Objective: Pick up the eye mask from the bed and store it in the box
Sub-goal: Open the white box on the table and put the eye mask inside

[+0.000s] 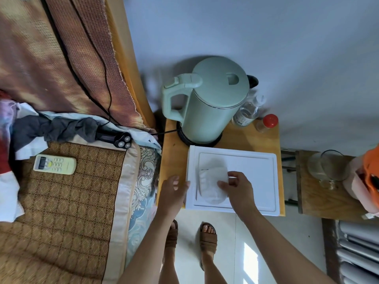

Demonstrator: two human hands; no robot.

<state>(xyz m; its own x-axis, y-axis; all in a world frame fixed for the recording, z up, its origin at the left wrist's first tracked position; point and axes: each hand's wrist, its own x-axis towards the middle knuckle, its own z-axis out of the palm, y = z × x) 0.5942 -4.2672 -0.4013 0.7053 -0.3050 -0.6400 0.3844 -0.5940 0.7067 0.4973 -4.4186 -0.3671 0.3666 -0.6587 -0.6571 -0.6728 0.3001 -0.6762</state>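
A white box (256,181) lies open on a small wooden bedside table (172,152). The white eye mask (211,183) rests inside the box at its left end. My right hand (238,187) is over the box, with thumb and fingers pinched on the mask's right edge. Beside the box's left wall is my left hand (173,191), fingers loosely spread and holding nothing; the fingertips are close to that wall. The bed (61,191) is on the left.
A green electric kettle (207,101) stands behind the box, with a clear bottle (248,111) and a red-capped jar (267,123) beside it. On the bed lie a remote control (55,163), a shaver (121,139) and clothes. A glass (328,167) stands on a stool at right.
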